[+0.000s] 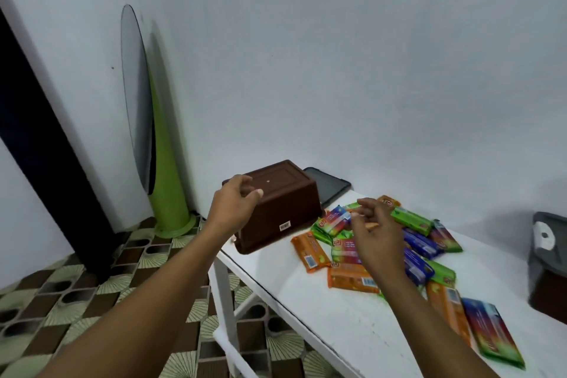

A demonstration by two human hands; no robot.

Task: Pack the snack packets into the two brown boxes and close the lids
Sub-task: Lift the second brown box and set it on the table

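Observation:
A brown plastic box [282,205] lies bottom-up at the left end of the white table [352,325]. My left hand [234,205] hovers at its near left corner, fingers curled and apart, holding nothing. My right hand [376,236] is above a heap of snack packets [352,278] in orange, green, blue and rainbow wrappers, its fingers loosely spread and nothing in its grip. A second brown box [549,294] with a grey lid [547,242] shows partly at the right edge of the view.
A dark flat lid or tablet-like slab [329,186] lies behind the upturned box against the white wall. A green cone-shaped stand [165,181] with a grey oval panel stands on the patterned floor to the left. The table's left edge runs under my left forearm.

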